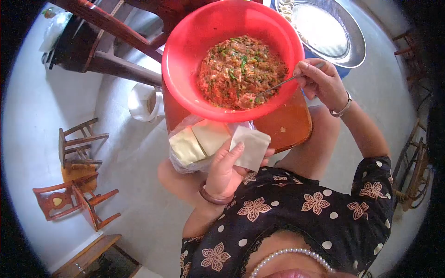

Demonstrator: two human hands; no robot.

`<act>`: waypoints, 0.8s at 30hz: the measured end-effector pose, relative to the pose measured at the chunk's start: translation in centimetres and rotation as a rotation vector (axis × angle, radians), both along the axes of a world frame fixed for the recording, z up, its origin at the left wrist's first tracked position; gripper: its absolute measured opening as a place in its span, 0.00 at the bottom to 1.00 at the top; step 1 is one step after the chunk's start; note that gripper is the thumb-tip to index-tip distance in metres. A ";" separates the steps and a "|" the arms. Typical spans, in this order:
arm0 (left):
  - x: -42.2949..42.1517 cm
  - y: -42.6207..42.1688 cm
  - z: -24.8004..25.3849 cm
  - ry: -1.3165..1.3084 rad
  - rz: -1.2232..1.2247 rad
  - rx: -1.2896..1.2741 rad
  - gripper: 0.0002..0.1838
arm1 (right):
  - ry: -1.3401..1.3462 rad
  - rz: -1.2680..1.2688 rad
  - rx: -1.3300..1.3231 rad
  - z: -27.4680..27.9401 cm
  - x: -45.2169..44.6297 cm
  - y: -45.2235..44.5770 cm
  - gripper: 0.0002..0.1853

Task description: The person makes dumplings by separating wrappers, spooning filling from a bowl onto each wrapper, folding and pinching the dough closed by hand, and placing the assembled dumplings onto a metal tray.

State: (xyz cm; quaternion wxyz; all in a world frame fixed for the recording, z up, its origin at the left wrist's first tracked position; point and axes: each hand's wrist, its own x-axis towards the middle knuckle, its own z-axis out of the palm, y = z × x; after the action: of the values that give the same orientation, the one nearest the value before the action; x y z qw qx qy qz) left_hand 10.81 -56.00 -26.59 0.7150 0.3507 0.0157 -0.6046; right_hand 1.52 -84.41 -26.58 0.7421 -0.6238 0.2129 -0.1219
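A square pale wrapper (251, 147) lies across the fingers of my left hand (225, 173), with the thumb on its edge. My right hand (323, 82) pinches the handle of a thin metal utensil (283, 82), whose tip is in the filling near the bowl's lower right. The red bowl (181, 69) holds a chopped meat and green filling (241, 69). Below the bowl, two stacks of wrappers (198, 141) lie in clear plastic, just left of my left hand.
The bowl stands on a wooden stool (289, 127). At the upper right is a round metal sieve tray (324, 32) with folded dumplings (288, 11) along its left edge. Small wooden chairs (79, 194) stand at the left; a white bucket (141, 102) is behind the stool.
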 end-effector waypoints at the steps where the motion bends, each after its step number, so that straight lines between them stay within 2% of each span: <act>1: 0.2 -0.1 0.2 -0.038 0.020 -0.005 0.20 | -0.049 -0.025 0.022 -0.1 0.1 0.1 0.16; 9: 1.7 -1.8 1.1 -0.084 0.200 -0.091 0.22 | -0.265 -0.056 0.108 1.2 0.1 0.6 0.15; 11: 2.5 -1.9 0.4 0.179 0.193 -0.222 0.26 | -0.296 -0.041 0.022 1.8 -0.4 1.6 0.14; 12: 2.6 -2.2 0.4 0.176 0.200 -0.226 0.26 | -0.299 -0.033 0.020 1.9 -0.7 2.2 0.14; 14: 2.6 -2.9 0.5 0.264 0.260 -0.260 0.27 | -0.406 0.070 -0.399 1.6 -1.2 3.1 0.12; 17: 2.5 -3.2 -0.1 0.170 0.290 -0.299 0.27 | -0.611 0.261 -0.953 1.3 -1.8 3.3 0.05; 18: 2.7 -3.3 -0.4 0.170 0.296 -0.303 0.27 | -0.613 0.269 -0.955 1.3 -1.9 3.3 0.05; 20: 2.9 -3.3 -0.7 0.257 0.328 -0.322 0.27 | -0.661 0.439 -1.218 1.3 -2.3 3.3 0.09; 21: 2.9 -3.3 -0.6 0.256 0.331 -0.325 0.27 | -0.707 0.450 -1.267 0.7 -2.4 3.3 0.15; 24: 2.8 -3.5 -0.6 0.342 0.324 -0.359 0.27 | -0.707 0.439 -1.365 0.6 -2.9 3.4 0.17</act>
State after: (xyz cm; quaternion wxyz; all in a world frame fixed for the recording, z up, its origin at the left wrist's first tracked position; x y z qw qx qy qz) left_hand 13.57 -59.50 -27.23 0.8399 0.1045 0.0845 -0.5258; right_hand -1.37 -80.96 -25.99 0.2268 -0.8925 -0.2843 -0.2670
